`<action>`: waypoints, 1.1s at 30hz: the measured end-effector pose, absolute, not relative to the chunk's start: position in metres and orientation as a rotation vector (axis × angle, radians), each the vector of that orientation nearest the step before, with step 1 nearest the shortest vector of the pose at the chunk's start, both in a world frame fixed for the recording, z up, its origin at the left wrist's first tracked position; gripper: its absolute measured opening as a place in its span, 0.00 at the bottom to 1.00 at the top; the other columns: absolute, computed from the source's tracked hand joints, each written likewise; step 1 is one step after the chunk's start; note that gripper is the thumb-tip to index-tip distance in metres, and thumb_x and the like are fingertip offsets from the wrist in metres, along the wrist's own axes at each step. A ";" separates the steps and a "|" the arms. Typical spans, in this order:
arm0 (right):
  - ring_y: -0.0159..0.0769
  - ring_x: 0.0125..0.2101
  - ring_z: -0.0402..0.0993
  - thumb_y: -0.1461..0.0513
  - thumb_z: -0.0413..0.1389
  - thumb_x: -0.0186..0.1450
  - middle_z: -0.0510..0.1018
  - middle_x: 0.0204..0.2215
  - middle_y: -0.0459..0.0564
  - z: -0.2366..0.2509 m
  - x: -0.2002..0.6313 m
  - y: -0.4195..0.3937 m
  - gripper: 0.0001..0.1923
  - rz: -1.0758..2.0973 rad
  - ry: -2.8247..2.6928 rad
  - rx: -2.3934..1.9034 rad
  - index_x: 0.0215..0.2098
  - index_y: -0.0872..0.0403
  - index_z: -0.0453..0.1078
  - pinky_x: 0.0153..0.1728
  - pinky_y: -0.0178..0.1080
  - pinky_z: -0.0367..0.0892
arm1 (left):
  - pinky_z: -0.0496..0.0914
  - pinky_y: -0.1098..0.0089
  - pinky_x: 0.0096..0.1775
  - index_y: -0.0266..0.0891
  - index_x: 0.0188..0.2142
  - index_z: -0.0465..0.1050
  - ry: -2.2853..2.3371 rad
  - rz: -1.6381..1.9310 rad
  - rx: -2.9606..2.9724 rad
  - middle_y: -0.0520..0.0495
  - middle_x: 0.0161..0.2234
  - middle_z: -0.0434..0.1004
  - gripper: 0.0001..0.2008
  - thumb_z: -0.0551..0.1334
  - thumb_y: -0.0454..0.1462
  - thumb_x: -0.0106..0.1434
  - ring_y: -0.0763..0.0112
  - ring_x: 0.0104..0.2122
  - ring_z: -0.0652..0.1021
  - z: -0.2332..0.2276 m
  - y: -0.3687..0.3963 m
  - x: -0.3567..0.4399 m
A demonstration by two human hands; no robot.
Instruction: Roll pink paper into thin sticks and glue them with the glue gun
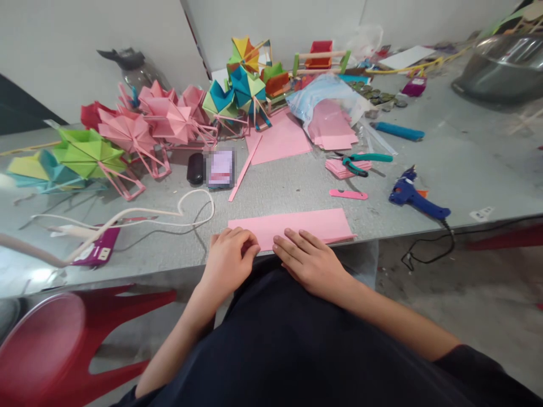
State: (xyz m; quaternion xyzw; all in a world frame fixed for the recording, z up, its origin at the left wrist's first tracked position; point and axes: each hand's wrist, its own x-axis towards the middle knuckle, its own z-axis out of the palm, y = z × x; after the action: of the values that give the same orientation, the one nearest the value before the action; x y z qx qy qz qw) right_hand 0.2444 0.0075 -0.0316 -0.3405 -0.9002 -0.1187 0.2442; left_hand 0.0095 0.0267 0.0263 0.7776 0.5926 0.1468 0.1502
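Observation:
A long piece of pink paper (pixel 305 221) lies at the table's front edge, its near edge folded or rolled up slightly at the right end. At its left part, my left hand (pixel 231 254) is closed, thumb and forefinger pinched together at the paper's near edge. My right hand (pixel 311 260) rests flat on the middle of the paper with fingers stretched out. Beyond it lie a pink craft knife (pixel 348 194), a narrow pink paper strip (pixel 246 168), and teal-handled pliers (pixel 356 164) on a stack of small pink papers (pixel 339 168).
A blue glue gun (pixel 418 198) lies right, its cord hanging over the edge. Folded paper pinwheel-like models (pixel 131 133) line the back left. A white cable (pixel 169 213) loops at left. A metal bowl (pixel 500 73) stands far right; a red stool (pixel 46 345) is below left.

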 end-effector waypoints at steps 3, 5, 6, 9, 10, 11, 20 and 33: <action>0.48 0.63 0.74 0.62 0.56 0.76 0.78 0.63 0.50 -0.031 0.249 0.008 0.18 -0.323 -2.445 -0.925 0.62 0.54 0.76 0.64 0.50 0.67 | 0.61 0.56 0.46 0.43 0.36 0.75 1.729 0.433 2.237 0.49 0.37 0.81 0.05 0.61 0.34 0.70 0.57 0.41 0.77 0.025 0.023 0.008; 0.48 0.63 0.74 0.62 0.56 0.76 0.79 0.63 0.49 -0.031 0.253 0.008 0.18 -0.317 -2.439 -0.931 0.61 0.54 0.76 0.66 0.50 0.65 | 0.61 0.56 0.45 0.43 0.37 0.75 1.738 0.438 2.239 0.49 0.38 0.81 0.06 0.60 0.34 0.70 0.57 0.41 0.76 0.025 0.020 0.007; 0.48 0.63 0.74 0.62 0.57 0.75 0.79 0.63 0.49 -0.031 0.255 0.008 0.18 -0.314 -2.434 -0.935 0.61 0.54 0.76 0.66 0.50 0.64 | 0.61 0.56 0.45 0.44 0.37 0.75 1.743 0.444 2.237 0.49 0.38 0.81 0.06 0.60 0.34 0.71 0.57 0.41 0.76 0.024 0.018 0.006; 0.48 0.63 0.74 0.62 0.58 0.75 0.79 0.63 0.50 -0.033 0.260 0.007 0.18 -0.312 -2.424 -0.947 0.62 0.54 0.76 0.67 0.50 0.63 | 0.60 0.55 0.47 0.44 0.39 0.76 1.761 0.486 2.231 0.48 0.40 0.80 0.07 0.59 0.33 0.71 0.57 0.43 0.76 0.022 0.013 0.006; 0.48 0.63 0.74 0.62 0.58 0.74 0.79 0.62 0.51 -0.033 0.262 0.006 0.19 -0.318 -2.421 -0.951 0.62 0.54 0.76 0.68 0.50 0.62 | 0.60 0.55 0.47 0.44 0.39 0.76 1.772 0.506 2.230 0.48 0.41 0.80 0.08 0.58 0.33 0.71 0.56 0.43 0.76 0.021 0.012 0.006; 0.47 0.63 0.74 0.62 0.58 0.74 0.79 0.62 0.51 -0.034 0.265 0.006 0.19 -0.328 -2.416 -0.956 0.62 0.54 0.76 0.68 0.50 0.62 | 0.60 0.55 0.47 0.44 0.40 0.77 1.781 0.527 2.229 0.48 0.41 0.80 0.09 0.58 0.32 0.71 0.56 0.44 0.76 0.019 0.011 0.006; 0.47 0.65 0.73 0.64 0.61 0.72 0.80 0.61 0.54 -0.042 0.289 0.004 0.21 -0.395 -2.368 -0.977 0.63 0.56 0.75 0.71 0.50 0.57 | 0.61 0.52 0.48 0.44 0.40 0.78 1.909 0.719 2.270 0.45 0.42 0.79 0.15 0.54 0.28 0.70 0.55 0.44 0.75 0.004 0.000 0.006; 0.49 0.60 0.79 0.67 0.61 0.70 0.82 0.58 0.57 -0.044 0.331 -0.011 0.30 -0.484 -2.240 -1.088 0.69 0.57 0.67 0.64 0.50 0.71 | 0.61 0.49 0.50 0.45 0.39 0.77 2.015 0.891 2.382 0.44 0.42 0.81 0.14 0.56 0.27 0.69 0.53 0.44 0.76 -0.008 -0.003 -0.004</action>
State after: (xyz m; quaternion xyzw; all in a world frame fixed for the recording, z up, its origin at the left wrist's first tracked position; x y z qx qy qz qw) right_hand 0.3310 -0.0111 -0.0443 -0.4094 -0.8429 -0.1821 0.2979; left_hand -0.0043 -0.0029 -0.0082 0.7332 0.6201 0.2743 -0.0514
